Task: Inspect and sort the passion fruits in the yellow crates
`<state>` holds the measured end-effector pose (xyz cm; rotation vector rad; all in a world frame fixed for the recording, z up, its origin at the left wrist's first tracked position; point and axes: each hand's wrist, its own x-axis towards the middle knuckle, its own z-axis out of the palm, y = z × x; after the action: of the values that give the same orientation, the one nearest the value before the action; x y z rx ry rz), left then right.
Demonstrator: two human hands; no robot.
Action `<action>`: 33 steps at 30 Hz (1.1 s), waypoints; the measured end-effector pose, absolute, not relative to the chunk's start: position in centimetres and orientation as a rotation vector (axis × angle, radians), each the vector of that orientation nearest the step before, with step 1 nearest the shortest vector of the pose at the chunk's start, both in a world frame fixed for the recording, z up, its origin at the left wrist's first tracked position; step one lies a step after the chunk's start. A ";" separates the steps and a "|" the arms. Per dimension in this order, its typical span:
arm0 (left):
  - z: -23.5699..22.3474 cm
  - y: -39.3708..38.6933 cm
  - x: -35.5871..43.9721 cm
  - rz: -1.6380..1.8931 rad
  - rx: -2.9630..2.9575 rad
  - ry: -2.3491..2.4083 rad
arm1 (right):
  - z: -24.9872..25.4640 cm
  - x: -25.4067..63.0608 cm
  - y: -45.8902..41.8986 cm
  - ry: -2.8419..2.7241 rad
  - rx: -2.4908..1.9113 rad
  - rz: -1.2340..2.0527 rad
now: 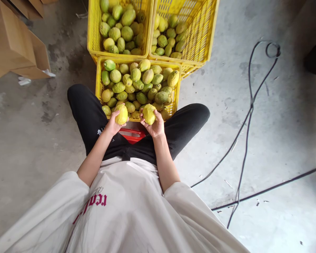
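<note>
I sit on a red stool (133, 135) with my legs apart around a yellow crate (99, 79) full of several green and yellow lemons (137, 84). My left hand (112, 124) grips one yellow lemon (122, 114) at the crate's near edge. Beside it, my right hand (155, 126) grips another yellow lemon (149, 114). Both hands are close together, just above the near rim.
Two more yellow crates (92, 31) (209, 31) of lemons stand side by side behind the near one. Cardboard boxes (13, 42) lie at the top left. Black cables (249, 116) run across the concrete floor on the right.
</note>
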<state>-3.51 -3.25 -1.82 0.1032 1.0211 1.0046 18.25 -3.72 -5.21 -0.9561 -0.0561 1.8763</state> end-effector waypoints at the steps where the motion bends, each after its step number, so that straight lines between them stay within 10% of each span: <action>1: -1.7 -3.2 -3.5 1.005 0.096 1.025 | -5.1 18.3 -3.7 -0.044 -0.939 1.882; 33: 0.7 -3.1 -3.1 1.052 0.086 1.069 | -4.2 18.1 -3.7 0.045 -0.907 1.879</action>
<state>-3.06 -3.12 0.71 0.0863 1.0686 1.0516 18.11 -3.66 -4.15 -0.9071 0.0450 1.8786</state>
